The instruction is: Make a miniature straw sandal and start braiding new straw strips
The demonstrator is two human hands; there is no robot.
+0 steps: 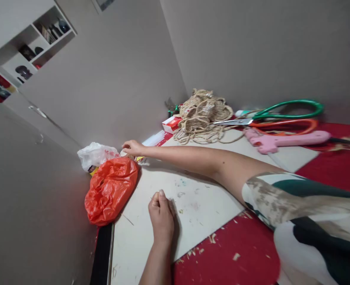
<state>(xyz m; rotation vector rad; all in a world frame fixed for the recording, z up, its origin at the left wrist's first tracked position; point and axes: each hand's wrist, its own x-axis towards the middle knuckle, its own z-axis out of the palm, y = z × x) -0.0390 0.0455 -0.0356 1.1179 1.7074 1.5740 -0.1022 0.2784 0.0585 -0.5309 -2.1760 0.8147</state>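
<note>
My right hand [134, 148] is stretched far out across the white board [198, 198]. Its fingers are pinched on a small white thing [123, 152] beside the orange plastic bag [111, 189]. What that thing is I cannot make out. My left hand [161, 215] rests on the board nearer to me, closed in a loose fist with the thumb on top. Nothing shows in it. The right arm wears a short patterned sleeve [281, 198].
A white plastic bag [95, 155] lies behind the orange one, against the wall. Further along are a jute rope bundle [203, 114], a red-and-white box [171, 123], green-handled scissors [275, 111], orange-handled scissors [293, 126] and a pink glue gun [284, 140]. Fibre scraps litter the red cloth [222, 253].
</note>
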